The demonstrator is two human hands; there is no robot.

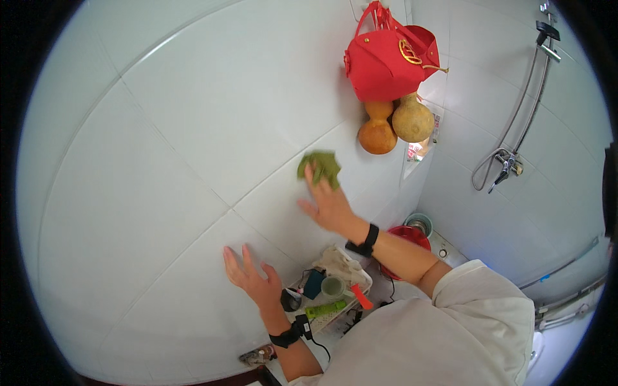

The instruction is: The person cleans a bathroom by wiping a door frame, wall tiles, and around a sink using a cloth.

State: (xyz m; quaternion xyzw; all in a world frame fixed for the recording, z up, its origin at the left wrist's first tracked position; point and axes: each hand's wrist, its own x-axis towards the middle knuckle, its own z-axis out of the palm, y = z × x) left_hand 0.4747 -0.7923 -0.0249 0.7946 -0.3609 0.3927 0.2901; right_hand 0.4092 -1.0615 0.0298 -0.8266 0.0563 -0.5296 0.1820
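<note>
My right hand [331, 207] presses a crumpled green cloth [326, 165] against the white tiled wall [187, 138], near a horizontal grout line. Some of its fingers lie over the cloth, and a black band circles that wrist. Lower and to the left, my left hand [252, 280] has its fingers spread at the wall, holding nothing; whether the palm touches the tile I cannot tell. Up and to the right of the cloth hang a red bag [389, 64] and two gourds, one orange-brown [378, 137] and one pale tan [412, 120].
Below my hands stands a white basket [364, 278] holding a mug [333, 287], a green object [325, 309] and other items. A red basin [412, 237] and a pale green bucket [420, 223] sit in the corner. A shower hose and mixer tap [508, 162] hang on the right wall.
</note>
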